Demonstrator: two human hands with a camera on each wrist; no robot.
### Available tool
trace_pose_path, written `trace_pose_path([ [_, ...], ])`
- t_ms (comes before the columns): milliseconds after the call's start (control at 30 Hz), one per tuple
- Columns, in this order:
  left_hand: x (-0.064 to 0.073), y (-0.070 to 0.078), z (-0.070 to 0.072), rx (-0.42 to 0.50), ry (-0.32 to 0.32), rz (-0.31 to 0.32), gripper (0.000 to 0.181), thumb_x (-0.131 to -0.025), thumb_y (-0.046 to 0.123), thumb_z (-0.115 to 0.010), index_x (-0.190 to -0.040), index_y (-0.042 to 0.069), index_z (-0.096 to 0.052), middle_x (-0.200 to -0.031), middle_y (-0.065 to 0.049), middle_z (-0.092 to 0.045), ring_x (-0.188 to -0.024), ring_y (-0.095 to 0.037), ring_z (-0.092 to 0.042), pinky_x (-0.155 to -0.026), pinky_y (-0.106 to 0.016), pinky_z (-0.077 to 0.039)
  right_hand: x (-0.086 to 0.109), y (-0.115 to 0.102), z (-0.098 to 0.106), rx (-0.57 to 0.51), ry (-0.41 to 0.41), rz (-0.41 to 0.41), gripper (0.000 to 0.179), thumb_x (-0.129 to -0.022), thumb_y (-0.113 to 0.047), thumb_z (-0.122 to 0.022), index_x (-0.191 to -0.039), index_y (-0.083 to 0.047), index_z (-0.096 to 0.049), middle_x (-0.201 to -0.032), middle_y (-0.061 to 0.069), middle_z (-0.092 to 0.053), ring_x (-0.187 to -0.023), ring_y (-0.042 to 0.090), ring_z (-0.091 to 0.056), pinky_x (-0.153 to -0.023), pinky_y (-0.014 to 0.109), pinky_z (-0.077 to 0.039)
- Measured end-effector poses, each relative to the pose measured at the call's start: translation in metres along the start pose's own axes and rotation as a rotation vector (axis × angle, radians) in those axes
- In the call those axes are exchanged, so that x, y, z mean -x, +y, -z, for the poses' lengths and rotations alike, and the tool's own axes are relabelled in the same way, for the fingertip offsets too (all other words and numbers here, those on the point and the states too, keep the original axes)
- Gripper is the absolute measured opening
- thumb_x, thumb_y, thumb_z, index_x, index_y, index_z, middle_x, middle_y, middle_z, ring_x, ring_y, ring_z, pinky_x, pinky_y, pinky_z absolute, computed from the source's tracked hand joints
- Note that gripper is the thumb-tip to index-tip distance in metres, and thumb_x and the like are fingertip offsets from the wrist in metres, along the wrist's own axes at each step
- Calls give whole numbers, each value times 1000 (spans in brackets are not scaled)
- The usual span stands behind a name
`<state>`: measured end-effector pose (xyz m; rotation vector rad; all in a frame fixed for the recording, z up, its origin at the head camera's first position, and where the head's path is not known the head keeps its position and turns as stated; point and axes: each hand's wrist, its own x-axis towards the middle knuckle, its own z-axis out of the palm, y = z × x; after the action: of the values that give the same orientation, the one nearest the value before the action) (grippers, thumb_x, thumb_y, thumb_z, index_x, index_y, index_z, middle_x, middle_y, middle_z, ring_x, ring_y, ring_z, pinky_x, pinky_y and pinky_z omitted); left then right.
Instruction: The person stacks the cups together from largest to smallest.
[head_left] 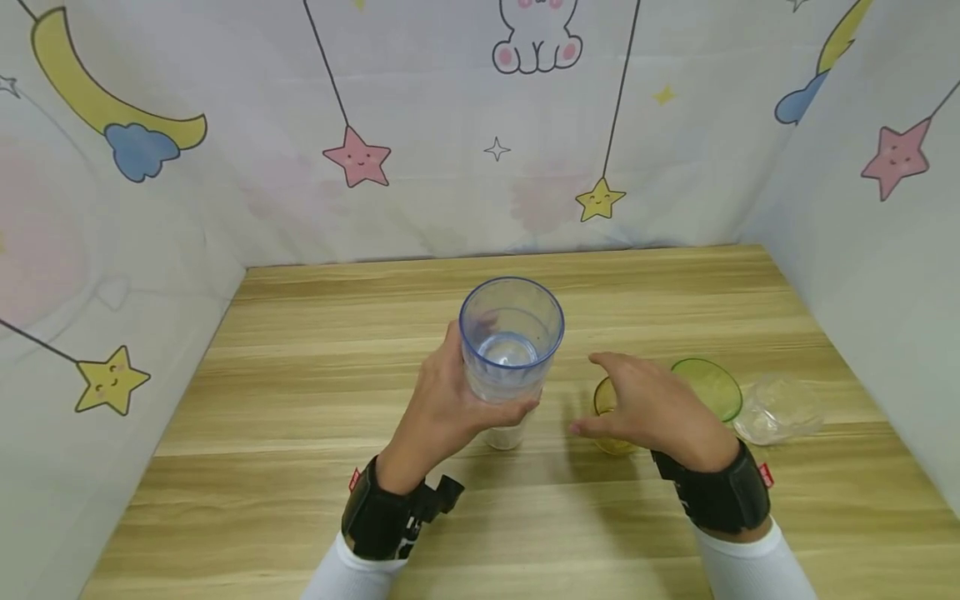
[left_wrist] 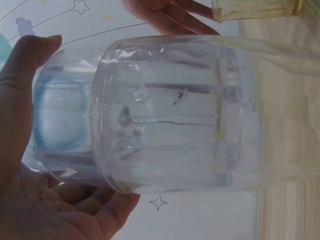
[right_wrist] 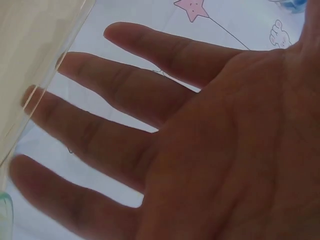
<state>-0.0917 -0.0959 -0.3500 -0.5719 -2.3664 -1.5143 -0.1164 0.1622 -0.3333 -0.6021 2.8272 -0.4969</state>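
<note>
In the head view my left hand (head_left: 442,402) grips a clear, blue-rimmed plastic cup (head_left: 512,379) above the table. The left wrist view shows the cup (left_wrist: 165,115) with a ridge around it and a bluish part near my thumb. Whether a second cup is nested with it, I cannot tell. My right hand (head_left: 652,408) hovers by a yellow cup (head_left: 615,447), partly covering it. Its fingers look straight and spread in the right wrist view, fingertips overlapping a pale clear edge; contact cannot be told.
Behind my right wrist stands a green-rimmed cup (head_left: 708,390). Farther right, a clear cup (head_left: 783,408) appears to lie on its side. The wood-grain table (head_left: 315,400) is bordered by a patterned cloth (head_left: 442,200) at the back and both sides.
</note>
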Motion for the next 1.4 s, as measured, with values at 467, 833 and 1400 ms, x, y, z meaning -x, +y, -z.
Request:
trace_pose_path([
  [467, -3, -4, -2, -15, -43, 25, 102, -67, 36, -95, -149, 27, -35, -131, 4, -60, -114, -13, -61, -94, -39, -51, -5, 6, 2, 58, -47, -104, 98, -68, -58, -88, -136, 4, -56, -125, 21, -66, -104, 38, -66, -72, 50, -56],
  [833, -4, -4, -2, -29, -24, 34, 101, -66, 37, -95, -147, 27, -36, -129, 6, -61, -112, -13, -62, -94, -39, -51, -7, 9, 3, 56, -44, -108, 81, -70, -44, -89, -127, 6, -61, -120, 22, -67, -105, 39, -65, -78, 53, -54],
  [1400, -7, -7, -6, -51, -27, 32, 102, -66, 39, -94, -148, 25, -35, -127, 4, -62, -110, -13, -63, -92, -39, -52, -9, 20, 7, -48, -12, -63, 74, -75, -44, -80, -124, 10, -63, -118, 25, -67, -106, 40, -65, -86, 53, -53],
])
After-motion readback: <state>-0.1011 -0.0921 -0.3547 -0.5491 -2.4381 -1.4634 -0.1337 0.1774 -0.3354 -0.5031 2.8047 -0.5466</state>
